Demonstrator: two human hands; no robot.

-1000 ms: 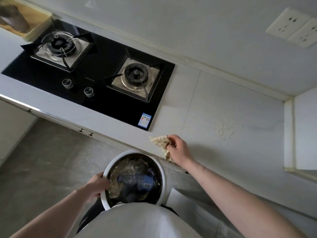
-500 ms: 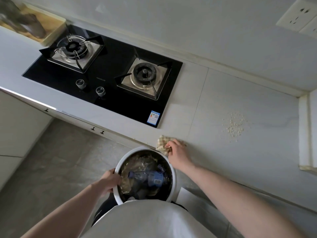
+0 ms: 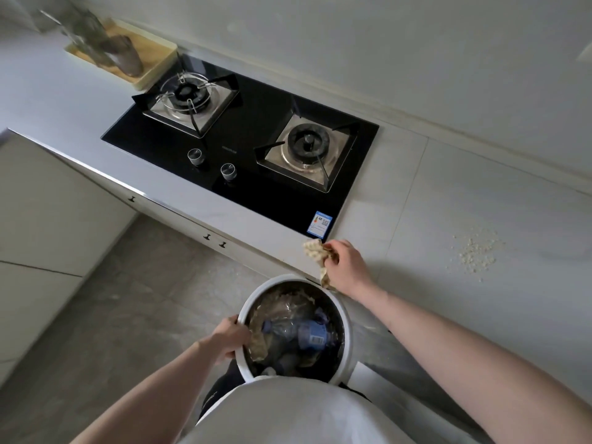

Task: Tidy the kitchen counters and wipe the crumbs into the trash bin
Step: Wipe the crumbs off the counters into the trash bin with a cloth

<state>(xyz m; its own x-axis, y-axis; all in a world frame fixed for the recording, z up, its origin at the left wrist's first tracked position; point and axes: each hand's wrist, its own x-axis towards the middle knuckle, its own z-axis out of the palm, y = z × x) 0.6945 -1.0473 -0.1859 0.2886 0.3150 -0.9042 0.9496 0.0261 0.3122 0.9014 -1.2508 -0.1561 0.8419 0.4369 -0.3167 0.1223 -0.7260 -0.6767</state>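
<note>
My left hand [image 3: 230, 338] grips the left rim of a round white trash bin [image 3: 347, 322], held just below the counter's front edge. Crumpled plastic bottles and wrapping fill the bin. My right hand [image 3: 347, 267] is closed on a beige waffle-weave cloth [image 3: 315, 249], bunched at the counter edge right above the bin's far rim. A small patch of pale crumbs [image 3: 477, 253] lies on the white counter [image 3: 448, 203], well to the right of the cloth.
A black glass two-burner gas hob [image 3: 250, 149] with two knobs fills the counter to the left. Beyond it stands a wooden tray [image 3: 153, 59] with blurred dark items. White cabinet fronts and a grey floor [image 3: 112, 299] lie below.
The view has swung right to left, so the hob now sits further right. My right hand with the cloth stays at the counter edge over the bin. The left hand still holds the rim.
</note>
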